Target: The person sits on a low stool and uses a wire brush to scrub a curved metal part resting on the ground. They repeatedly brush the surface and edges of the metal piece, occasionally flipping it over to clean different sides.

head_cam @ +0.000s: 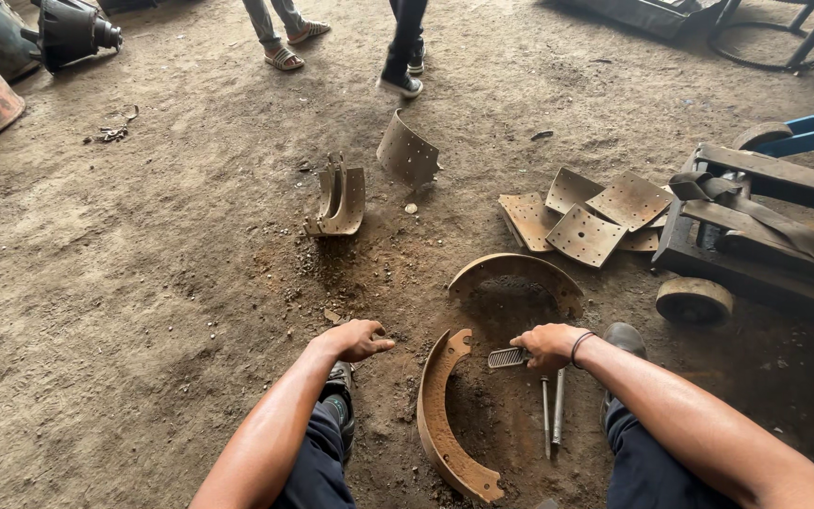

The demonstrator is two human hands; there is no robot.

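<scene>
I sit on a dirt floor with my knees apart. My left hand (355,338) rests low over the ground, fingers loosely curled, holding nothing I can see. My right hand (548,345) is closed on the ribbed grey handle of a tool (507,357). Between my legs lies a rusty curved brake shoe (442,419) on its side. A second curved shoe (518,273) lies just beyond my right hand. Two thin metal rods (552,412) lie on the ground below my right hand.
A pile of flat perforated lining plates (584,219) lies to the right, next to a low wheeled trolley (756,240). Further shoes (339,200) and a bent lining (407,151) stand ahead. Two people's legs (284,38) stand at the far edge. Heavy machine parts (11,47) sit far left.
</scene>
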